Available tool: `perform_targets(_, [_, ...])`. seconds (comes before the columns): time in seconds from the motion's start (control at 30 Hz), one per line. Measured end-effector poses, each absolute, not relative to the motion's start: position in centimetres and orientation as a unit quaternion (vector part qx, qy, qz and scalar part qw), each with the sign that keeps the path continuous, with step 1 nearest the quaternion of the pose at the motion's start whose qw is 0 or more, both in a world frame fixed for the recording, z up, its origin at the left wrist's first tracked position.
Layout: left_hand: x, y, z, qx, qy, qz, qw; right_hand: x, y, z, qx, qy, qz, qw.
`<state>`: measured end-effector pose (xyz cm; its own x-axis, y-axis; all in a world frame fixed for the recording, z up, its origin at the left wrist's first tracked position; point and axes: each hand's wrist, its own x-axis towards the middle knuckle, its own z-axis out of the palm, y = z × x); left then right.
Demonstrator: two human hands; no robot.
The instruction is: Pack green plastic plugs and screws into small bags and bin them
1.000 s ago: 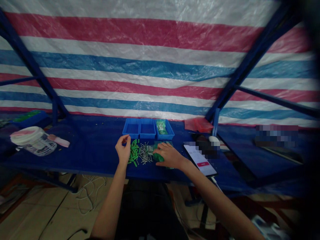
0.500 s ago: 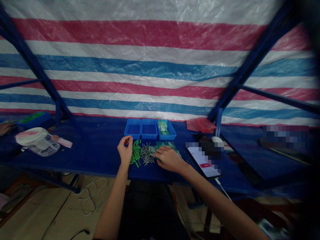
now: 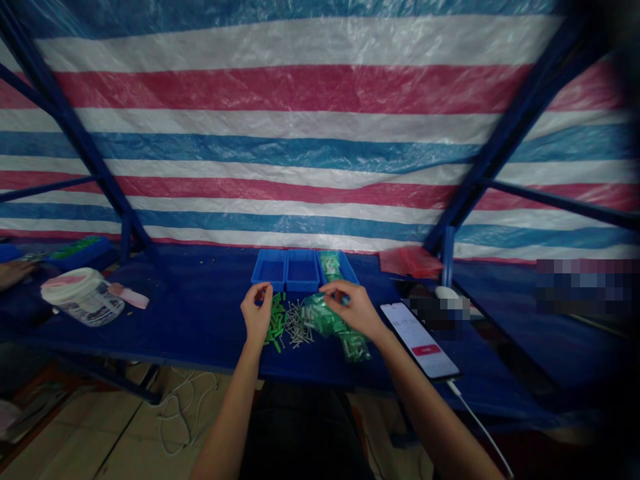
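My left hand [image 3: 257, 313] hovers at the left edge of a pile of green plastic wall plugs [image 3: 275, 323], its thumb and fingertips pinched together. What they hold, if anything, is too small to make out. Beside the plugs lies a heap of metal screws [image 3: 299, 327]. My right hand [image 3: 353, 308] is closed in a pinch at the upper edge of a clear plastic bag [image 3: 316, 311] with green contents. More filled bags [image 3: 355, 347] lie under and in front of that hand.
Three joined blue trays [image 3: 303, 285] stand behind the piles; the right one contains a filled bag [image 3: 330, 263]. To the right are a phone [image 3: 420, 340] on a cable and red plastic bags [image 3: 410, 261]. A white tub [image 3: 83, 300] and another person's hand [image 3: 15, 273] are at left.
My right hand has risen from the bags, and its fingertips now pinch one bag's edge. The bags are spread more toward me. My left hand keeps its pinch; the camera view has tilted up slightly.
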<state>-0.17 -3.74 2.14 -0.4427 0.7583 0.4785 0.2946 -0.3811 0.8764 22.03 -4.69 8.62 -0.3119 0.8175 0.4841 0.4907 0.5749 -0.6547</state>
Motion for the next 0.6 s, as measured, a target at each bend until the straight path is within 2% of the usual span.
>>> perform_targets(0.13, [1.7, -2.4, 4.2, 0.540, 0.497, 0.642, 0.224, 22.4, -1.3, 8.9, -0.412, -0.626, 0.321, 0.579])
perform_targets(0.23, [3.7, -1.0, 5.5, 0.592, 0.466, 0.590, 0.291, 22.5, 0.8, 8.4, -0.394, -0.515, 0.387, 0.655])
perform_targets(0.4, [6.4, 1.2, 5.1, 0.639, 0.418, 0.512, 0.393, 22.5, 2.2, 6.4, -0.367, -0.416, 0.463, 0.692])
perform_targets(0.6, [6.9, 1.4, 4.5, 0.605, 0.379, 0.542, 0.444, 22.1, 1.6, 5.3, -0.360, -0.412, 0.500, 0.671])
